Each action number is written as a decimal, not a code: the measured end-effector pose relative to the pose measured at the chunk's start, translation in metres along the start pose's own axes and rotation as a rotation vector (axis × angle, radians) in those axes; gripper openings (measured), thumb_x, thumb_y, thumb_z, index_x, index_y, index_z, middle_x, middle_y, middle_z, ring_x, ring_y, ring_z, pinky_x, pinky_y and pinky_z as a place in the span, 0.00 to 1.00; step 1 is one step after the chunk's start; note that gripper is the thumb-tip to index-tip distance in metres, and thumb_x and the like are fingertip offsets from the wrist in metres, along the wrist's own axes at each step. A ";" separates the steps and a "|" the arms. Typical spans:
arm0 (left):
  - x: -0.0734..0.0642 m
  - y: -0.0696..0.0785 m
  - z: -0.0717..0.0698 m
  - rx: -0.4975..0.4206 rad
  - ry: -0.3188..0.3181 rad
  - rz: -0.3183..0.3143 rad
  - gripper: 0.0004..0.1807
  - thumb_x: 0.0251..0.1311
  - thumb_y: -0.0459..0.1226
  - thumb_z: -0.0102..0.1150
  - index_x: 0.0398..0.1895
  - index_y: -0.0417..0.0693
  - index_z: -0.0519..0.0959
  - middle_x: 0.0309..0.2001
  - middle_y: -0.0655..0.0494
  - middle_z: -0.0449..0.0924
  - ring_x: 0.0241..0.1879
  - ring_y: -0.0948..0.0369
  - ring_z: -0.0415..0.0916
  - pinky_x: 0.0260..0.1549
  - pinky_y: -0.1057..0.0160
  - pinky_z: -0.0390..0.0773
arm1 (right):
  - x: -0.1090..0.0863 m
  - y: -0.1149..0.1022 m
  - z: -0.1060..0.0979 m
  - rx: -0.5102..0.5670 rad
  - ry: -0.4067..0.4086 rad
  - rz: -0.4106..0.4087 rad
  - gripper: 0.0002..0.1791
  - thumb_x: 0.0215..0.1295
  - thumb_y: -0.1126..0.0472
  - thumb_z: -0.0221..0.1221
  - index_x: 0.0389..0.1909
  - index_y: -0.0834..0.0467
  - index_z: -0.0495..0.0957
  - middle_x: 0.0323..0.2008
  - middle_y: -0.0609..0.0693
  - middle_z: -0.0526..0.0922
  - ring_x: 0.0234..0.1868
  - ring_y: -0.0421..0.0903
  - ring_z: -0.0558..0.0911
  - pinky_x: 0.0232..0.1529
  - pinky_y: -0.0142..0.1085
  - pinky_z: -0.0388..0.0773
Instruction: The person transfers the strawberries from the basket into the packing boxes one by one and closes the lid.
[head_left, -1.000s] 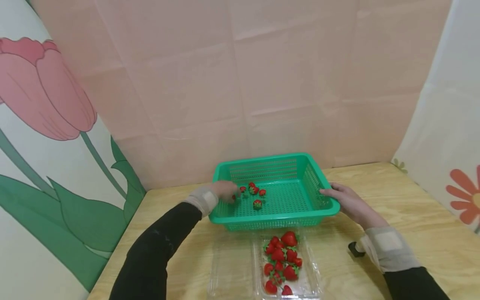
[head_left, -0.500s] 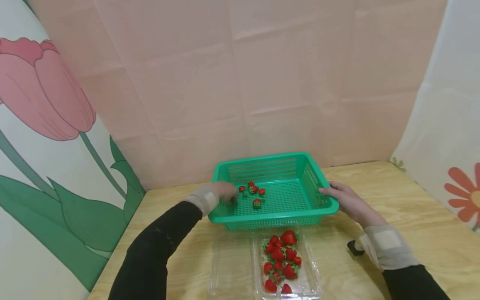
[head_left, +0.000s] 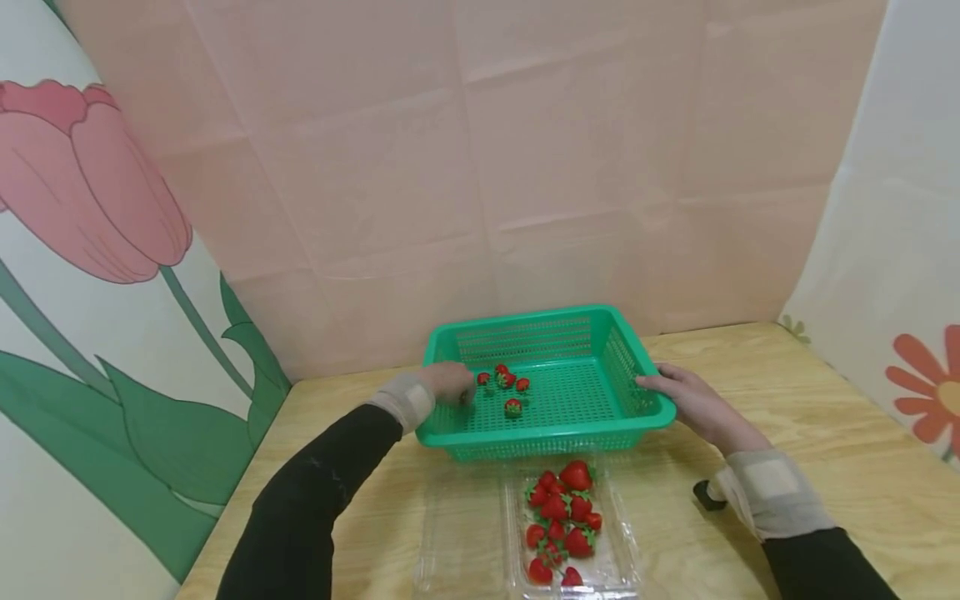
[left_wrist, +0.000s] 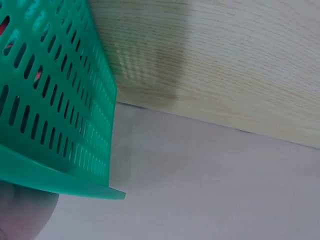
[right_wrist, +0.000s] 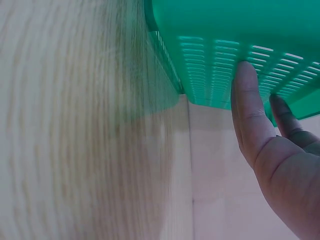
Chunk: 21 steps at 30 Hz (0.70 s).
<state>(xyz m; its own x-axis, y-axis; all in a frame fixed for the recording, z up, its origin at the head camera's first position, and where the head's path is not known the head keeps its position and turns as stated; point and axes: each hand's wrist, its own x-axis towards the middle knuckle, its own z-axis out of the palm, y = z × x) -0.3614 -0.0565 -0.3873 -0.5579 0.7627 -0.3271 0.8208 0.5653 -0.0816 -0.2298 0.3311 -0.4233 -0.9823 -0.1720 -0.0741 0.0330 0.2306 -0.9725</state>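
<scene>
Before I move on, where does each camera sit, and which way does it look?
Head: on the head, looking forward and down at basket, box and strawberries; left hand, right hand and sleeves show.
Left wrist: on that wrist, facing the basket's outside, table and backdrop; a bit of the left hand shows, lower left.
Right wrist: on that wrist, also facing the basket's outside; the right hand's fingers show, right side.
Shared: both wrist views show basket, table and backdrop.

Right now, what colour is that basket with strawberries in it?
The basket is bright green, best seen in the head view.
</scene>
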 end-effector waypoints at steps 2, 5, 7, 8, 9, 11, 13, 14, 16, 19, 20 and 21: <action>-0.001 0.000 0.000 -0.027 0.042 0.011 0.20 0.49 0.21 0.59 0.13 0.50 0.66 0.18 0.62 0.58 0.20 0.64 0.51 0.22 0.66 0.54 | 0.000 0.000 0.000 0.000 -0.001 0.003 0.45 0.74 0.45 0.50 0.73 0.73 0.42 0.65 0.71 0.63 0.54 0.43 0.77 0.51 0.34 0.74; -0.004 -0.001 -0.001 -0.079 0.117 0.039 0.13 0.52 0.21 0.59 0.17 0.46 0.77 0.20 0.63 0.68 0.23 0.66 0.61 0.24 0.70 0.61 | 0.000 0.000 -0.001 0.001 0.001 0.003 0.45 0.74 0.45 0.50 0.73 0.73 0.42 0.65 0.71 0.62 0.55 0.44 0.76 0.51 0.33 0.74; -0.008 0.000 -0.004 -0.127 0.161 0.051 0.09 0.55 0.22 0.62 0.28 0.44 0.85 0.28 0.61 0.79 0.29 0.65 0.73 0.30 0.70 0.72 | 0.001 -0.001 0.000 0.004 0.005 0.002 0.45 0.74 0.45 0.50 0.73 0.73 0.43 0.66 0.71 0.62 0.56 0.45 0.76 0.52 0.34 0.74; -0.011 0.000 -0.005 -0.145 0.178 0.058 0.08 0.56 0.23 0.62 0.32 0.42 0.86 0.31 0.58 0.82 0.33 0.63 0.77 0.34 0.68 0.75 | 0.001 -0.002 0.000 0.005 0.007 0.002 0.45 0.74 0.45 0.50 0.73 0.73 0.43 0.66 0.71 0.62 0.56 0.46 0.75 0.52 0.34 0.74; -0.013 0.001 -0.007 -0.161 0.193 0.066 0.07 0.57 0.24 0.63 0.35 0.40 0.86 0.34 0.55 0.84 0.36 0.61 0.79 0.37 0.66 0.77 | 0.001 -0.002 0.000 0.002 0.010 0.002 0.45 0.74 0.44 0.50 0.73 0.72 0.43 0.66 0.71 0.62 0.57 0.47 0.75 0.52 0.35 0.74; -0.017 0.004 -0.011 -0.176 0.222 0.079 0.08 0.58 0.25 0.64 0.40 0.39 0.86 0.39 0.51 0.85 0.41 0.57 0.81 0.41 0.62 0.78 | 0.001 -0.004 0.001 -0.009 0.016 0.007 0.46 0.74 0.44 0.50 0.73 0.72 0.42 0.66 0.71 0.61 0.58 0.49 0.74 0.53 0.36 0.74; -0.021 0.006 -0.016 -0.178 0.250 0.091 0.08 0.59 0.26 0.64 0.41 0.39 0.86 0.40 0.51 0.85 0.42 0.57 0.81 0.42 0.62 0.78 | 0.001 -0.005 0.000 -0.013 0.023 0.016 0.46 0.73 0.43 0.50 0.74 0.72 0.41 0.66 0.71 0.61 0.60 0.52 0.73 0.53 0.37 0.73; -0.022 0.006 -0.018 -0.176 0.272 0.107 0.07 0.58 0.27 0.64 0.40 0.40 0.86 0.39 0.51 0.85 0.41 0.57 0.81 0.42 0.62 0.78 | 0.001 -0.006 0.000 -0.014 0.025 0.022 0.47 0.73 0.43 0.50 0.74 0.72 0.40 0.67 0.71 0.60 0.61 0.53 0.72 0.54 0.37 0.73; -0.027 0.009 -0.025 -0.191 0.308 0.122 0.07 0.58 0.27 0.65 0.40 0.41 0.85 0.40 0.52 0.85 0.41 0.58 0.80 0.43 0.63 0.78 | 0.001 -0.008 0.000 -0.014 0.027 0.029 0.48 0.73 0.42 0.50 0.74 0.71 0.39 0.68 0.71 0.59 0.62 0.55 0.70 0.55 0.38 0.72; -0.037 0.014 -0.039 -0.239 0.360 0.129 0.07 0.59 0.28 0.64 0.41 0.43 0.85 0.41 0.52 0.84 0.42 0.59 0.80 0.44 0.62 0.78 | 0.001 -0.010 -0.001 -0.008 0.023 0.023 0.49 0.73 0.42 0.50 0.74 0.72 0.38 0.68 0.71 0.57 0.63 0.55 0.69 0.56 0.37 0.72; -0.041 0.017 -0.045 -0.263 0.373 0.128 0.08 0.60 0.28 0.64 0.41 0.42 0.85 0.42 0.52 0.84 0.43 0.58 0.80 0.45 0.61 0.78 | 0.001 -0.010 -0.002 -0.009 0.021 0.018 0.49 0.73 0.42 0.50 0.74 0.72 0.38 0.68 0.71 0.57 0.62 0.54 0.69 0.55 0.36 0.72; -0.046 0.021 -0.051 -0.284 0.385 0.122 0.08 0.60 0.29 0.64 0.42 0.42 0.84 0.43 0.51 0.84 0.44 0.58 0.80 0.46 0.60 0.78 | 0.001 -0.011 -0.002 -0.010 0.021 0.013 0.48 0.73 0.42 0.50 0.73 0.72 0.39 0.68 0.71 0.58 0.61 0.52 0.71 0.54 0.35 0.72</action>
<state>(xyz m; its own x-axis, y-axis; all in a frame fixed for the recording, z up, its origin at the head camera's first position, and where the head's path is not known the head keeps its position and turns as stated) -0.3252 -0.0639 -0.3264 -0.5087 0.8590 0.0572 0.8469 0.4874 0.2126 -0.2314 0.3306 -0.4125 -0.9854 -0.1492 -0.0824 0.0443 0.2427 -0.9691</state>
